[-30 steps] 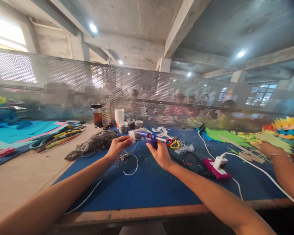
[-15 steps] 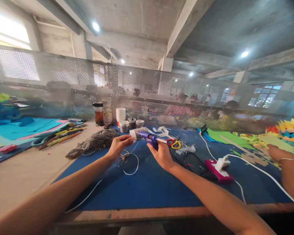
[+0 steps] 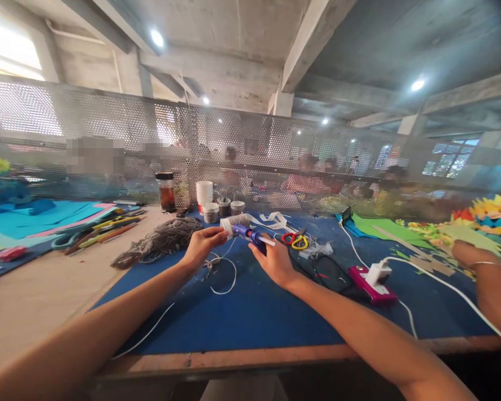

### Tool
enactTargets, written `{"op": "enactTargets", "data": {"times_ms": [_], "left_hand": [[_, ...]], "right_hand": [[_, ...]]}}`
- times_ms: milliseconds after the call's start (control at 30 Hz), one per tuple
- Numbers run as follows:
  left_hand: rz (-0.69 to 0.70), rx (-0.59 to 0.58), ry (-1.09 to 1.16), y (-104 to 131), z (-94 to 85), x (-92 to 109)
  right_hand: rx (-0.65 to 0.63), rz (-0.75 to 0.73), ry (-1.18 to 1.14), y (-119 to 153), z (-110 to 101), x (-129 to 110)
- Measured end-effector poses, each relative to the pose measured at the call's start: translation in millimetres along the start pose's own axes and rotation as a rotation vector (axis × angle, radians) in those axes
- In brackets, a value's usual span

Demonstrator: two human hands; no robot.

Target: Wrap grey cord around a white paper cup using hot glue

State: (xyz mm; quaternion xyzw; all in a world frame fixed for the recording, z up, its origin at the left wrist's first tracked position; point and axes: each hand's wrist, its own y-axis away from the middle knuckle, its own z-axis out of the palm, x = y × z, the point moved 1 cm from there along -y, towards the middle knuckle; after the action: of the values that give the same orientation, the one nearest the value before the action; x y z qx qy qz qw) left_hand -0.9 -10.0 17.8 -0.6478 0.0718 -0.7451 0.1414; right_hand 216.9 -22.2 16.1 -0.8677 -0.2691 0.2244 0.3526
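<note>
My left hand point(image 3: 204, 245) is closed on the rim of a small white cup point(image 3: 227, 225) turned on its side, its wall wrapped in grey cord. In my right hand point(image 3: 278, 262) is a blue glue gun point(image 3: 254, 236), with a pale glue stick jutting from its rear. The gun's front end is at the cup's side; whether it touches cannot be made out. A loose grey cord point(image 3: 234, 278) curls on the blue mat beneath my hands. Left of my left hand lies a heap of grey cord point(image 3: 158, 242).
Scissors point(image 3: 299, 241) with red and yellow handles lie beyond my right hand. White cups point(image 3: 204, 192) and a dark jar point(image 3: 167, 195) stand behind. A pink power strip point(image 3: 371, 287) with a white plug sits right. Another person's hand point(image 3: 470, 256) is at far right among paper pieces.
The glue gun has turned slightly, so its rear glue stick now points lower and the scissors show apart from it. The cup's cord-wrapped side shows more.
</note>
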Motion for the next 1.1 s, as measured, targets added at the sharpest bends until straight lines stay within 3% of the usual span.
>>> {"op": "enactTargets", "data": {"times_ms": [567,1100], "left_hand": [[0.051,-0.024,-0.106,4.3,1.8,6.6],[0.076,-0.038,-0.135,4.4,1.9,5.5]], "right_hand": [[-0.009,-0.068,0.158,1.1,-3.2,-3.2],[-0.061,-0.028,0.183,0.4,-2.9,-2.5]]}}
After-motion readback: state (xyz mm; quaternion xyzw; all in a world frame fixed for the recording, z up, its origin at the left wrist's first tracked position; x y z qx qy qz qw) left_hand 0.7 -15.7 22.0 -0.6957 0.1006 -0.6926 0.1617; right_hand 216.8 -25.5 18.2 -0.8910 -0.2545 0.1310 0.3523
